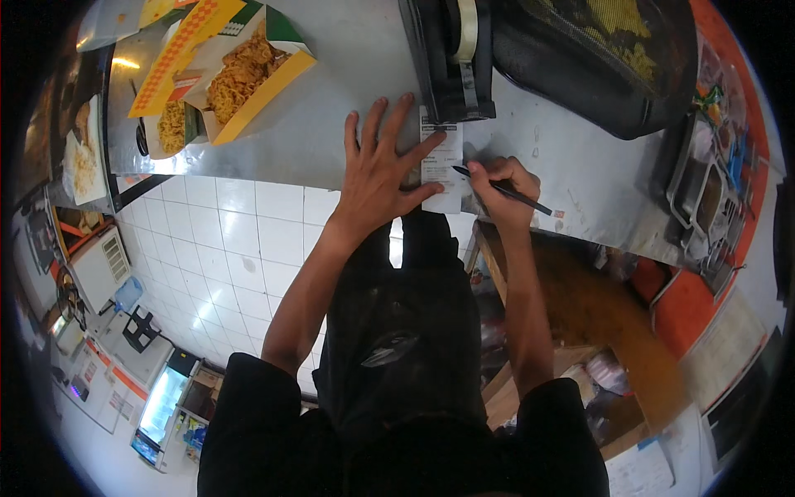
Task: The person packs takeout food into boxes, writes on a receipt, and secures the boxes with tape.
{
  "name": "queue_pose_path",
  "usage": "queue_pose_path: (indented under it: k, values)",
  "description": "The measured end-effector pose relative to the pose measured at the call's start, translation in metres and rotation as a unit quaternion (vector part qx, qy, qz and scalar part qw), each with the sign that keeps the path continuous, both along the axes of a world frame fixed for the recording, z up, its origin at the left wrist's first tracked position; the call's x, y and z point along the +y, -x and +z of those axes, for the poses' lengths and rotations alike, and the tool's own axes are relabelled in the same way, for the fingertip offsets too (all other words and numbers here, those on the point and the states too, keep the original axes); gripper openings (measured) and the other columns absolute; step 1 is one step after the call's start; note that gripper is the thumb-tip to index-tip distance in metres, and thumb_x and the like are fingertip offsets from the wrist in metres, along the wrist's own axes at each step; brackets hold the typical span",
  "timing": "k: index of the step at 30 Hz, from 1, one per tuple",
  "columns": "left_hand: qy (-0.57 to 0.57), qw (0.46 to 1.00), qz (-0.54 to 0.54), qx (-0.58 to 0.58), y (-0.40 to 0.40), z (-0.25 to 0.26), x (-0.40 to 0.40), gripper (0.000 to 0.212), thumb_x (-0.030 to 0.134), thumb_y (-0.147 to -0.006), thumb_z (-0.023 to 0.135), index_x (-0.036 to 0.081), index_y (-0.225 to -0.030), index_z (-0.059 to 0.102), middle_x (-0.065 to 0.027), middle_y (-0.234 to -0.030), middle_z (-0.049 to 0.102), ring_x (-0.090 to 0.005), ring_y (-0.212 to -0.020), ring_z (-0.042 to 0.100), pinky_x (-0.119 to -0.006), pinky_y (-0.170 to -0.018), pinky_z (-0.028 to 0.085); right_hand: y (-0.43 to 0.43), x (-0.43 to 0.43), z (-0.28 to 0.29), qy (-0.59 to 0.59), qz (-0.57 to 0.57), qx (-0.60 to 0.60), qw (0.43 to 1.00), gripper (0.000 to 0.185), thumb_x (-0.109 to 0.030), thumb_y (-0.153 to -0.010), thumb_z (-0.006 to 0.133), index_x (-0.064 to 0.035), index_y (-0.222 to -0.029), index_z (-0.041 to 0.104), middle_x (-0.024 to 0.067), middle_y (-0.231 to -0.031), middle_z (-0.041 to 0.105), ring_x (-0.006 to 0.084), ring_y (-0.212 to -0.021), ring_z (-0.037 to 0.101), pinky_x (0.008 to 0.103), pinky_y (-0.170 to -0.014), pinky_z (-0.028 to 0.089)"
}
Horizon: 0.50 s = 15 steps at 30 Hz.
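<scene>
A narrow paper receipt (442,202) bearing print lies at the front edge of the metal counter (366,50), its lower end reaching past that edge. My left hand (380,164) is spread flat, thumb and forefinger resting on the receipt and the other fingers on the counter to its left. In my right hand (506,186) is a black pen (522,198), its tip at the receipt's right side. Just beyond the receipt stands a black tape dispenser (435,68) with a roll of clear tape (466,31), covering the receipt's far end.
Left on the counter, an open yellow and green cardboard box (261,99) holds noodles and fried food (239,77). A black container with a mesh cover (596,87) stands at the back right. Farther right is a metal rack (699,192). White floor tiles (236,248) show below the counter.
</scene>
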<state>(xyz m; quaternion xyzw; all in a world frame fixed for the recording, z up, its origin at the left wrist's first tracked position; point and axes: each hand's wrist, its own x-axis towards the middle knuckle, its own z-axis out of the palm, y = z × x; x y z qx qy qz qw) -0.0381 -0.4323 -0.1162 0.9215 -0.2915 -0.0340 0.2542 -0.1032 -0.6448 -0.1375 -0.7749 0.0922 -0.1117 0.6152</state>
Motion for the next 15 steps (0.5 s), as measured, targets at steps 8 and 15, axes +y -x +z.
queue_pose_path:
  k: [8,15]
  values:
    - [-0.006,1.0,-0.01,0.015,-0.001,0.0038,-0.0012,0.077,0.051,-0.067,0.086,0.029,-0.137,0.063,-0.0168,-0.162,0.029,-0.0446,-0.149,0.023,-0.07,-0.116,0.014,0.0023,0.0006,-0.0041,0.035,0.009,-0.019,0.999,0.031,0.001,-0.08,0.084,-0.002,-0.071,0.054,0.0052,-0.068,0.066,0.0059,-0.061,0.055,0.023,-0.057,0.044]
    - [-0.018,0.999,-0.018,0.031,-0.0013,0.0025,0.0001,0.081,0.052,-0.066,0.086,0.031,-0.14,0.061,-0.0163,-0.164,0.026,-0.0451,-0.15,0.02,-0.07,-0.117,0.011,0.0001,0.0027,-0.0003,0.053,0.015,-0.023,0.998,0.03,0.001,-0.08,0.083,-0.0013,-0.071,0.055,0.0054,-0.068,0.066,0.0058,-0.061,0.055,0.0229,-0.056,0.044]
